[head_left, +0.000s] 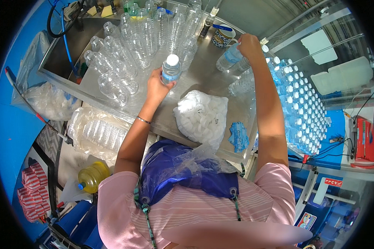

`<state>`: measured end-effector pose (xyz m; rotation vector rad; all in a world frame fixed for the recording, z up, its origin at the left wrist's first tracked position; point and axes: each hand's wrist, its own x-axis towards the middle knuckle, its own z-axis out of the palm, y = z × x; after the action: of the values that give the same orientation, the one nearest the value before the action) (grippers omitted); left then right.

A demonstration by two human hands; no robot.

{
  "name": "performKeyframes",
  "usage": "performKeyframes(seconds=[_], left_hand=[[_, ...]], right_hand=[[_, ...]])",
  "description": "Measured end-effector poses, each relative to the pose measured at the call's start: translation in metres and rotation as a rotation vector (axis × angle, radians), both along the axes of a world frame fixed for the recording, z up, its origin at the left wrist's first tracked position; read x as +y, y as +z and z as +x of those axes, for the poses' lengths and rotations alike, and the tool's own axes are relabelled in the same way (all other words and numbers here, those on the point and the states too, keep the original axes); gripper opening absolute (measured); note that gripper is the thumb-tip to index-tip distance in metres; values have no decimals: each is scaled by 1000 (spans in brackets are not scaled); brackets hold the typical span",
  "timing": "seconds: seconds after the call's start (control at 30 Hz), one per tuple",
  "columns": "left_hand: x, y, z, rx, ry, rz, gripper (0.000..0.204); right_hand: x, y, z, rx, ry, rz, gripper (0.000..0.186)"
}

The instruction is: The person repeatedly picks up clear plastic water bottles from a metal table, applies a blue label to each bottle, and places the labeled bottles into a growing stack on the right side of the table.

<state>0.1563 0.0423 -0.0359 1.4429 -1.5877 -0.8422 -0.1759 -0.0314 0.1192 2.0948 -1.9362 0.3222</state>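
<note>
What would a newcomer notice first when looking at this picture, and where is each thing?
The eye would probably fall first on the bulging bag of white caps, near the middle, at the near edge of the counter. To the right stands a dense block of white-capped bottles, while clear bottles without caps crowd the counter's left part. Between them, the left grip holds one capped bottle.

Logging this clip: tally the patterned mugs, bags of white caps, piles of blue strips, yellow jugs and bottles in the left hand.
Patterned mug: 1
Bag of white caps: 1
Pile of blue strips: 1
Yellow jug: 1
Bottle in left hand: 1
Total: 5
</note>
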Motion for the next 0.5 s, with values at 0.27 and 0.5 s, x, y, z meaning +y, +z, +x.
performKeyframes(seconds=[0.27, 0.5], left_hand=[[-1, 4, -80, -12, -310, -179, 61], [-66, 4, -178, -30, -268, -229, 52]], right_hand=[[-30, -26, -27, 51, -260, -124, 15], [26, -11, 17, 72, -227, -543, 19]])
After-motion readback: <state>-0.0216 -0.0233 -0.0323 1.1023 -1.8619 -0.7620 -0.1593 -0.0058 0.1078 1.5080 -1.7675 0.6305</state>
